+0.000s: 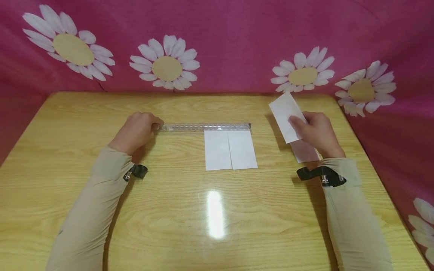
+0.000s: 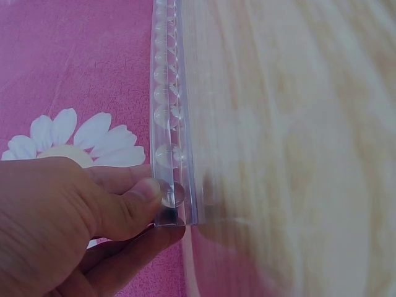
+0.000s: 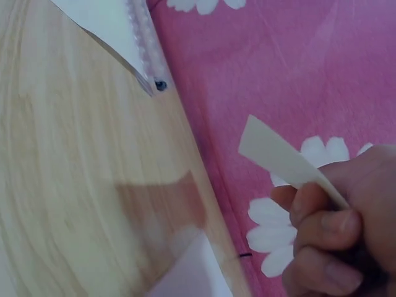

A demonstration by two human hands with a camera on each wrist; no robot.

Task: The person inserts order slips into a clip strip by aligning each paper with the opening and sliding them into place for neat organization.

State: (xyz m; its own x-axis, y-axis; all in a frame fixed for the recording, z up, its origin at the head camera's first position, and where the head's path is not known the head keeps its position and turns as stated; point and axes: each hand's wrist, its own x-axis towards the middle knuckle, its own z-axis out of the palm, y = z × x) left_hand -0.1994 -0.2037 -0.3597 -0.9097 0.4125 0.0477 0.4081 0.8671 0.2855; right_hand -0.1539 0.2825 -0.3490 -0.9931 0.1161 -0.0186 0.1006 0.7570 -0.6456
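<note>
A clear ticket rail [image 1: 183, 127] with a row of round glassy marbles lies across the table. My left hand [image 1: 135, 130] pinches its left end between thumb and fingers, plain in the left wrist view, where the marbles of the rail [image 2: 166, 114] show. Two white paper slips, the left one [image 1: 217, 150] and the right one [image 1: 243, 150], sit side by side with their upper edges at the rail's right part. Off to the right, my right hand [image 1: 317, 130] holds another white slip [image 1: 285, 116] raised above the table. Below that hand lies a further white slip [image 1: 305, 152], partly hidden.
The wooden table [image 1: 169, 210] reaches back to a pink cloth [image 1: 234, 45] with white daisies. A bright light reflection [image 1: 216, 214] shows on the tabletop. Black straps are on both wrists, over beige sleeves.
</note>
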